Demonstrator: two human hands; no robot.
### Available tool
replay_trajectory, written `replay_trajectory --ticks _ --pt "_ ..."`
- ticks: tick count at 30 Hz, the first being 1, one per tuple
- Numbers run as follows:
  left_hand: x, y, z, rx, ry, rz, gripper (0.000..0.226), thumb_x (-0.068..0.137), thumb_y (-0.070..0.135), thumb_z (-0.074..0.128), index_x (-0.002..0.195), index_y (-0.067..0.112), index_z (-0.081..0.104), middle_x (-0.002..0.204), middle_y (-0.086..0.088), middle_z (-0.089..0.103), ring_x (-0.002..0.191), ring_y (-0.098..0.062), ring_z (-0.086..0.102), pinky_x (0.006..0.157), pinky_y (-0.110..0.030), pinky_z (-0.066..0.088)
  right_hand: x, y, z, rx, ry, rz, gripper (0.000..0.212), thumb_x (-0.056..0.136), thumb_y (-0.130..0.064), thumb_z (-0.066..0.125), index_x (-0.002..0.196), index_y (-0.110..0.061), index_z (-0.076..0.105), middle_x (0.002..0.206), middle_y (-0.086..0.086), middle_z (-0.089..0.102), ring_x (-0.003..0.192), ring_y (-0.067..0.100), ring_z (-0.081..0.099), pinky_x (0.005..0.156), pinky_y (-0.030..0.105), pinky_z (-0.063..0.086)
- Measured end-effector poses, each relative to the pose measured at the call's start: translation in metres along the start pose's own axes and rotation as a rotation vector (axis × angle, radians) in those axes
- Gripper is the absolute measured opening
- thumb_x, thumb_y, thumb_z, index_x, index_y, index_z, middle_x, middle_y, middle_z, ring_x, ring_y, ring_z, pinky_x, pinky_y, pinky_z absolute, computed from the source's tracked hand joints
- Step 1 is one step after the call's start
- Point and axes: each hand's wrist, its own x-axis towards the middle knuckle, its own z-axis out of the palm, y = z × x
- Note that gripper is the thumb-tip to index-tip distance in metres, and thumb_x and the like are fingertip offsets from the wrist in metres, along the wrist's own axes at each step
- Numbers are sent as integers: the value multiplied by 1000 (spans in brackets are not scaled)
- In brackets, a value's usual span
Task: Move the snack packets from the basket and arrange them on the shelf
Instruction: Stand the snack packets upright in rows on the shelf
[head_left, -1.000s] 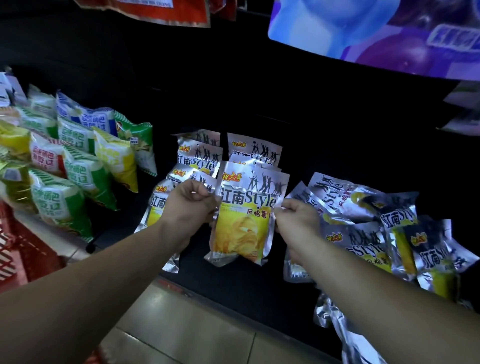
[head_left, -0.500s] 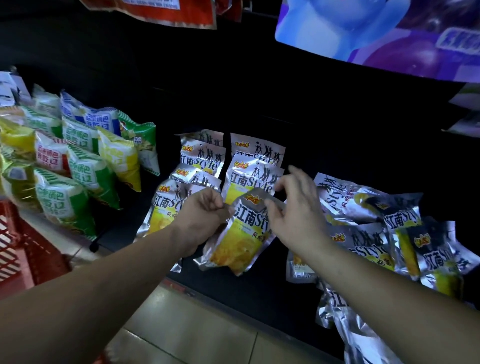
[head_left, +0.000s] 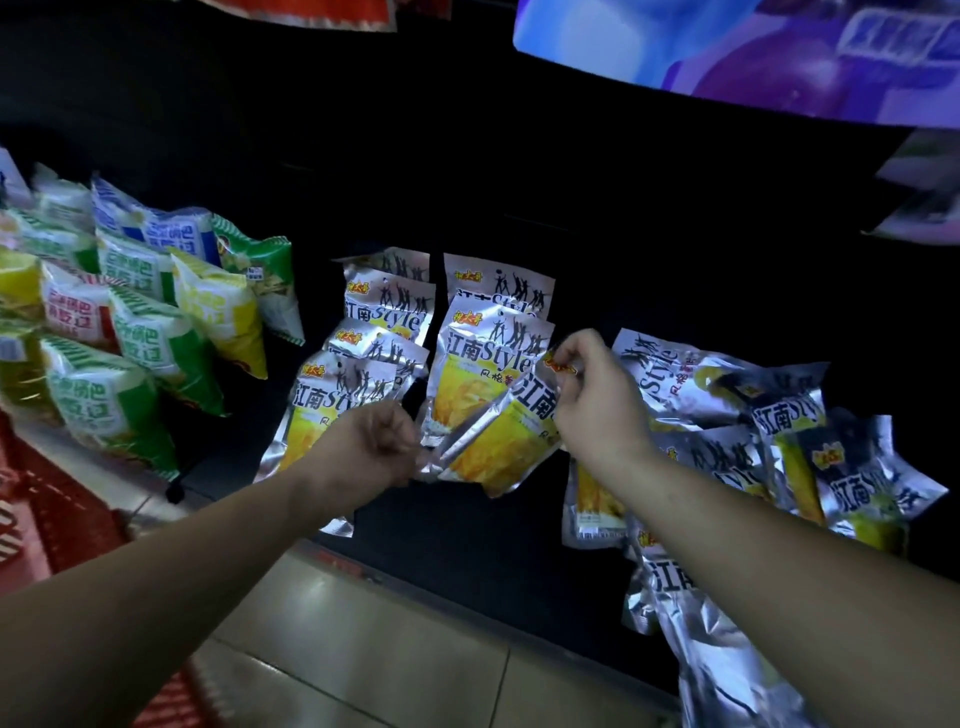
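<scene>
While the left hand (head_left: 371, 449) grips its bottom and the right hand (head_left: 597, 410) pinches its top, the silver packet (head_left: 498, 441) slants top-right over the dark shelf (head_left: 467, 530); tiled floor (head_left: 363, 649) below.

It's dim here: the black shelf (head_left: 467, 525) swallows light, while the foil packet (head_left: 498, 441) I hold glints. My view bows at the edges, and the green packets (head_left: 119, 405) look smeared.

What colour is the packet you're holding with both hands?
The packet is shiny silver with a yellow middle, in the head view.
</scene>
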Motion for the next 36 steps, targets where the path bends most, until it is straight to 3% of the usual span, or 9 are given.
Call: replay_trajectory --ticks 5,10,13,18,20,23,28,32,36 --pt "-8 6 -3 -27 -43 1 27 80 -8 80 94 -2 59 78 -13 75 64 -15 71 56 -17 50 7 4 10 -109 11 0 27 99 -8 53 104 -33 45 116 -2 61 85 19 61 57 32 40" --pt "-4 -13 -10 205 114 79 31 86 1 75 72 20 55 61 10 54 51 -6 48 49 -18 40 6 -5 21 -310 -34 -46 40 91 0 59 120 -28 56 121 1 60 103 29 57 86 45 47" --pt "-7 -27 -3 324 131 30 24 87 -1 61 76 20 55 62 2 60 49 -13 61 39 -23 43 8 -9 33 -309 -53 -49 43 91 -1 60 125 -28 59 123 0 59 112 29 55 94 47 45" --pt "-2 -43 13 396 213 -22 24 83 0 56 76 22 54 66 3 63 58 -14 61 56 -35 54 10 -9 51 -393 -293 -196 62 92 -9 61 147 -34 48 162 0 29 151 28 16 122 58 15" --pt "4 -42 18 417 275 -64 23 82 -1 52 75 22 55 71 3 64 67 -19 62 61 -36 52 2 -1 56 -468 -284 -279 60 92 -18 66 147 -35 49 167 7 14 153 31 7 123 58 9" --pt "11 -45 24 393 333 -151 24 84 1 49 74 22 55 74 4 63 72 -23 61 65 -35 52 -15 6 57 -598 -281 -287 50 92 -32 66 141 -33 55 152 8 31 140 32 27 115 52 32" --pt "6 -51 28 301 405 -175 17 83 11 65 77 21 52 81 -3 63 75 -22 61 63 -33 50 -33 20 61 -561 -549 -45 52 100 -52 50 149 -45 37 148 3 32 134 28 38 97 42 49" --pt "-10 -63 45 42 307 -317 17 84 15 77 84 16 60 79 -5 69 77 -32 71 72 -48 62 -32 32 61 -463 -667 19 55 102 -52 46 154 -52 26 167 -4 9 141 26 42 100 41 50" --pt "-8 -67 61 -240 240 -383 13 90 7 74 92 11 62 86 -3 70 78 -20 65 84 -44 59 -35 38 66 -376 -730 58 56 103 -50 45 152 -59 19 169 -9 -12 150 24 31 106 36 44"
